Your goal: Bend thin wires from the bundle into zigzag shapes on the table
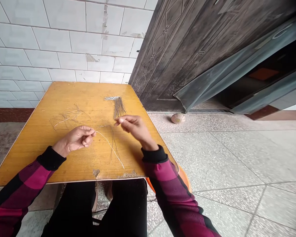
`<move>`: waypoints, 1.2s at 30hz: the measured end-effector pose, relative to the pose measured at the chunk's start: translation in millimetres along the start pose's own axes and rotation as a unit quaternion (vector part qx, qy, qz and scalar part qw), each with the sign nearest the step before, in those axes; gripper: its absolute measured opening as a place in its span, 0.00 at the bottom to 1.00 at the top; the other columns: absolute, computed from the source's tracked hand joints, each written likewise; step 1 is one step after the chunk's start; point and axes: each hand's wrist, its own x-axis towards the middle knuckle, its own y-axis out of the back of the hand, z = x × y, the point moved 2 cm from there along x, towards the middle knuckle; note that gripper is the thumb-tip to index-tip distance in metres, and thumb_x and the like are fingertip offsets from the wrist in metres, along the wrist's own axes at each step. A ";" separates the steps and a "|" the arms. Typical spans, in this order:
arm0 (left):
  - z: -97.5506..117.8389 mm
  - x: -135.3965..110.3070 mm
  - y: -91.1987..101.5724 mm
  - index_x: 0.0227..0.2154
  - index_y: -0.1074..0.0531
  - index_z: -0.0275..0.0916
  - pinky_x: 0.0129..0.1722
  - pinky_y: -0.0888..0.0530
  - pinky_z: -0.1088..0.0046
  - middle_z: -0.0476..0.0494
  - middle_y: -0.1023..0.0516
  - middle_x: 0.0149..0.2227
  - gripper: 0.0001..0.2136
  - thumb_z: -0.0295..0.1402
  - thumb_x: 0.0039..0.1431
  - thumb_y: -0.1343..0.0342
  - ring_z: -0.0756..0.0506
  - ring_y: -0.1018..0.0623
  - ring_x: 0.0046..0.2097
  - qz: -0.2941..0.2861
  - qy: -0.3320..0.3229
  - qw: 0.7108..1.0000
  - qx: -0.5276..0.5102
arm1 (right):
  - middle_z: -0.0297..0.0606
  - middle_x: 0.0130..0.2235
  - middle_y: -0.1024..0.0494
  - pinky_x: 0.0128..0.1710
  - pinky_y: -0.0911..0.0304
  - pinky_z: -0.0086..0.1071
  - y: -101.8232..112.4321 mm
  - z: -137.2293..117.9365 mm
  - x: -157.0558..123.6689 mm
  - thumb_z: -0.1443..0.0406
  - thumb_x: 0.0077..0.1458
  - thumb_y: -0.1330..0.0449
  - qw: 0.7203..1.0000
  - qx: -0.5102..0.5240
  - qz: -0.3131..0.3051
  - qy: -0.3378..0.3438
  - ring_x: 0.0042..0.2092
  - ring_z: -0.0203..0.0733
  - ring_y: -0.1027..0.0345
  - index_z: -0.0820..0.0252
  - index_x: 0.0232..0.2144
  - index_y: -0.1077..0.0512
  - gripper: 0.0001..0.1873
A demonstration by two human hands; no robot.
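Observation:
I sit at a small wooden table (39, 144). My left hand (76, 139) is closed in a pinch on a thin pale wire strand (111, 148) that runs right and down across the tabletop. My right hand (133, 126) hovers just above the table, fingers pinched together on something I cannot make out, close to a bundle of thin dark wires (118, 108) with a pale bound end. A loose tangle of fine wires (69, 118) lies on the table left of centre, beyond my left hand.
A white tiled wall stands behind the table. A dark patterned metal door (187, 49) is at the right. A small ball (178, 118) lies on the tiled floor by the door. The table's front edge (128, 175) is chipped.

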 end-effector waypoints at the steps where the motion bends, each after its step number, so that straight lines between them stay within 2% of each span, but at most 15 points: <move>1: -2.3 1.7 -2.4 0.23 0.27 0.31 0.17 0.41 0.81 0.52 0.36 0.13 0.07 0.31 0.50 0.38 0.56 0.39 0.15 0.000 0.001 1.000 0.006 | 0.37 0.29 0.22 0.19 0.47 0.24 -14.6 -1.3 -1.4 0.54 0.54 0.39 0.999 0.006 -0.032 -0.004 0.21 0.27 0.44 0.63 0.30 0.23 0.16; 2: -3.9 2.9 -4.3 0.24 0.27 0.31 0.17 0.41 0.81 0.51 0.36 0.13 0.07 0.31 0.50 0.38 0.56 0.39 0.15 0.002 -0.001 1.000 0.011 | 0.36 0.28 0.22 0.18 0.48 0.24 -28.0 -1.6 -3.2 0.54 0.54 0.39 0.997 0.013 -0.075 -0.014 0.20 0.26 0.45 0.63 0.29 0.24 0.17; 5: -5.2 4.6 -6.6 0.23 0.27 0.31 0.17 0.41 0.81 0.51 0.36 0.13 0.08 0.31 0.49 0.38 0.56 0.39 0.16 0.015 -0.012 1.000 0.002 | 0.33 0.24 0.25 0.16 0.48 0.22 -52.2 1.2 -8.6 0.53 0.51 0.37 0.987 0.053 -0.137 -0.061 0.18 0.25 0.45 0.64 0.26 0.26 0.18; 8: -6.1 5.3 -5.3 0.23 0.28 0.31 0.17 0.41 0.81 0.52 0.37 0.12 0.08 0.31 0.50 0.38 0.56 0.40 0.15 0.021 -0.009 1.000 -0.020 | 0.32 0.24 0.25 0.14 0.46 0.21 -60.1 7.0 -11.9 0.53 0.48 0.34 0.971 0.123 -0.163 -0.128 0.18 0.26 0.42 0.64 0.28 0.27 0.18; 10: -7.3 6.2 -4.2 0.23 0.28 0.31 0.16 0.42 0.82 0.52 0.38 0.12 0.08 0.30 0.51 0.39 0.56 0.40 0.15 0.024 -0.008 0.999 -0.030 | 0.33 0.24 0.24 0.14 0.43 0.20 -63.1 9.2 -13.5 0.53 0.47 0.34 0.963 0.150 -0.171 -0.146 0.18 0.26 0.39 0.64 0.27 0.28 0.18; 16: -5.4 7.1 -2.4 0.21 0.29 0.31 0.16 0.42 0.82 0.52 0.38 0.12 0.09 0.30 0.51 0.39 0.57 0.41 0.15 0.024 -0.028 0.999 -0.035 | 0.33 0.25 0.23 0.16 0.39 0.21 -77.2 7.7 -19.1 0.55 0.49 0.34 0.950 0.203 -0.184 -0.151 0.19 0.26 0.36 0.64 0.26 0.29 0.17; 24: 2.4 1.6 2.1 0.25 0.26 0.27 0.16 0.43 0.84 0.56 0.43 0.11 0.06 0.27 0.52 0.40 0.59 0.48 0.15 0.013 0.037 0.999 -0.028 | 0.32 0.23 0.25 0.16 0.40 0.20 -75.4 10.7 -18.3 0.54 0.46 0.32 0.940 0.205 -0.198 -0.185 0.19 0.26 0.37 0.64 0.25 0.31 0.18; 27: 3.2 1.8 0.0 0.23 0.27 0.28 0.15 0.44 0.85 0.56 0.44 0.11 0.07 0.25 0.54 0.43 0.60 0.49 0.14 0.031 0.028 0.998 -0.044 | 0.31 0.22 0.26 0.16 0.42 0.20 -74.1 12.2 -17.2 0.54 0.45 0.32 0.941 0.200 -0.201 -0.185 0.18 0.26 0.38 0.64 0.25 0.31 0.19; 31: 4.6 1.9 -2.2 0.22 0.28 0.28 0.14 0.43 0.85 0.55 0.43 0.12 0.11 0.22 0.58 0.49 0.59 0.47 0.13 0.084 0.021 0.993 -0.075 | 0.31 0.23 0.26 0.18 0.41 0.21 -74.6 14.2 -18.0 0.54 0.46 0.33 0.948 0.174 -0.202 -0.173 0.20 0.26 0.38 0.65 0.29 0.29 0.18; 36: 12.5 -1.4 0.9 0.23 0.30 0.27 0.13 0.42 0.86 0.55 0.42 0.12 0.17 0.21 0.64 0.59 0.59 0.44 0.12 0.135 0.015 0.981 -0.139 | 0.31 0.26 0.26 0.24 0.38 0.23 -76.6 14.6 -23.1 0.57 0.48 0.34 0.964 0.132 -0.203 -0.111 0.24 0.27 0.35 0.65 0.35 0.27 0.18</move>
